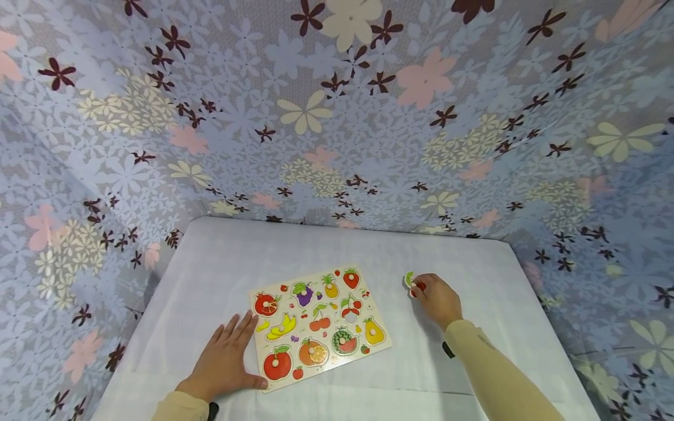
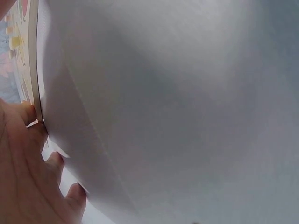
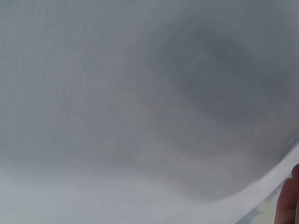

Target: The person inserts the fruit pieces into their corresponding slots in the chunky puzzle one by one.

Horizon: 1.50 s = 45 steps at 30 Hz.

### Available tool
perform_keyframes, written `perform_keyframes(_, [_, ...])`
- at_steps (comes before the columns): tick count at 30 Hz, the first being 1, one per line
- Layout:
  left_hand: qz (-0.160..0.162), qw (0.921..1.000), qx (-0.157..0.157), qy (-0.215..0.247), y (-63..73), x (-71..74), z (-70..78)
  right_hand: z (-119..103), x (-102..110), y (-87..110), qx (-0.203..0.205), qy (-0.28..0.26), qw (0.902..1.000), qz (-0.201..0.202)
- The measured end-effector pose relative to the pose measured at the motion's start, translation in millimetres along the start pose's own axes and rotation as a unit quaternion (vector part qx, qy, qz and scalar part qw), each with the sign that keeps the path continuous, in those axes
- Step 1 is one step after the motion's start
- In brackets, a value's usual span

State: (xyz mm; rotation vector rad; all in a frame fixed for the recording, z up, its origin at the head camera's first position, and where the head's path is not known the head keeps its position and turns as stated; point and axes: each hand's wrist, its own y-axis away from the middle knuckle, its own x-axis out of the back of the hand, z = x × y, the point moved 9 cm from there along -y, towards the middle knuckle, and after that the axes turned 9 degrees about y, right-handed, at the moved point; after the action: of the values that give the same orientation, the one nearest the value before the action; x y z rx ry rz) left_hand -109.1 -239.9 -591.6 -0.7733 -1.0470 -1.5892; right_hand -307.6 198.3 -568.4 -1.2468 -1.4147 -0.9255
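A wooden fruit puzzle board (image 1: 327, 369) lies tilted on the table, its pieces showing bananas, grapes, an orange, a pear and other fruit. My left hand (image 1: 223, 356) is spread at its left side, fingertips at the edge and thumb by the near left corner. In the left wrist view, the fingers (image 2: 37, 135) reach to the board's rim (image 2: 33, 56). To the right of the board, my right hand (image 1: 438, 299) pinches a fruit puzzle piece (image 1: 409, 279) with a green leaf and red parts, close over the table. The fingers partly hide that piece.
A pale cloth covers the table (image 1: 210, 257). Flower-patterned fabric (image 1: 316, 146) stands up behind it and along both sides. Only cloth and the right hand's fingertips (image 3: 287, 200) show in the right wrist view.
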Motion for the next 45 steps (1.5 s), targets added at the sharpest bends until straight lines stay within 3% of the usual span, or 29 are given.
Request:
perform_keyframes(10, [0.001,1.0000,0.002,0.004,0.8,0.4,-1.6,-38.2,7.6,12.7,0.065,-0.007,0.9975,0.024])
perform_keyframes(24, [0.004,1.0000,0.002,0.004,2.1,0.1,-2.5,-122.5,14.3,37.3,0.176,-0.021,0.9838,0.028])
perform_keyframes(32, [0.002,1.0000,-0.002,0.007,3.8,0.9,0.8,-156.6,5.1,46.4,0.211,-0.021,0.9772,0.011])
perform_keyframes(40, [0.002,0.9999,-0.003,0.010,4.1,2.9,3.7,-176.7,-5.9,49.5,0.218,-0.027,0.9751,-0.027])
perform_keyframes(45, [0.004,0.9999,-0.007,0.008,4.1,3.7,5.3,-187.9,-6.8,51.0,0.231,-0.028,0.9721,-0.031])
